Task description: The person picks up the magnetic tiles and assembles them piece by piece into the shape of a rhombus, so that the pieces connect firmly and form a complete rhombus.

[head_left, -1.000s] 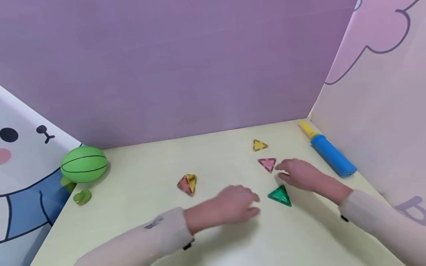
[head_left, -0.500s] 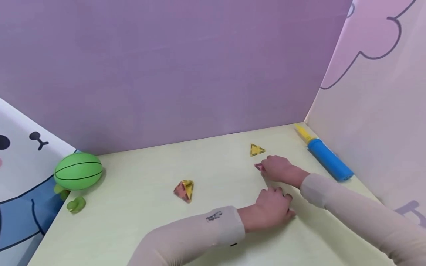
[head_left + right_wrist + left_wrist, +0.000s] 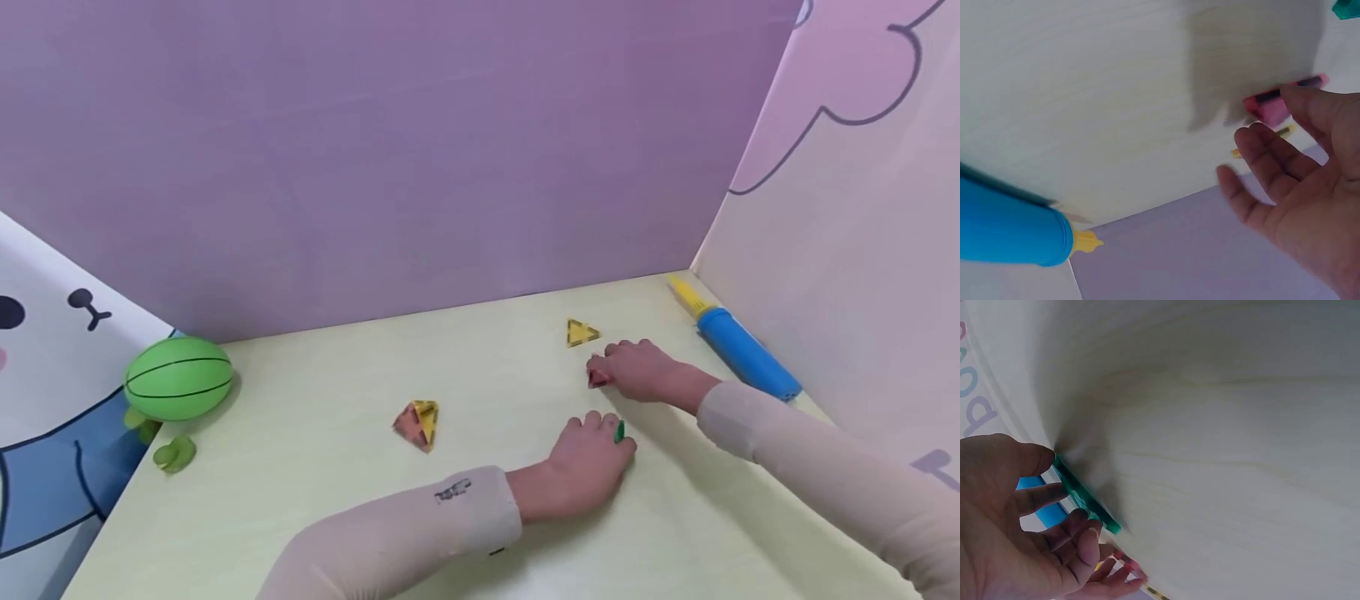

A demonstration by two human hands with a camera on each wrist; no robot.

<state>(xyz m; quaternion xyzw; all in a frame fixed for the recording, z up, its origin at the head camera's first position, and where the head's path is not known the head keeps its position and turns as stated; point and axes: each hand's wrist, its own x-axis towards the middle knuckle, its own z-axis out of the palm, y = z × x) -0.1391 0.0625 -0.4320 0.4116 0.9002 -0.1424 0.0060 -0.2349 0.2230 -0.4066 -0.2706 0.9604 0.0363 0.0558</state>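
My left hand (image 3: 588, 467) pinches a green triangular tile (image 3: 1087, 495) between thumb and fingers, tilted up on edge close over the table. In the head view only a sliver of that tile shows past the fingers. Farther back and to the right, my right hand (image 3: 643, 371) pinches a pink triangular tile (image 3: 1272, 105) by its edge, thumb on one side and fingers on the other. Just beyond the right fingertips a yellow triangular tile (image 3: 582, 332) lies flat. Left of both hands sits a small pink-and-yellow piece made of joined triangles (image 3: 417, 425).
A blue pump (image 3: 748, 353) with a yellow nozzle lies along the right wall, beside the right forearm. At the table's left edge are a green striped ball (image 3: 179, 378) and a small green toy (image 3: 175, 454). A purple wall (image 3: 420, 167) closes off the back.
Both hands were free of the tiles a second ago. The left hand moved right and picked up the green tile; the right hand moved slightly left and took hold of the pink one.
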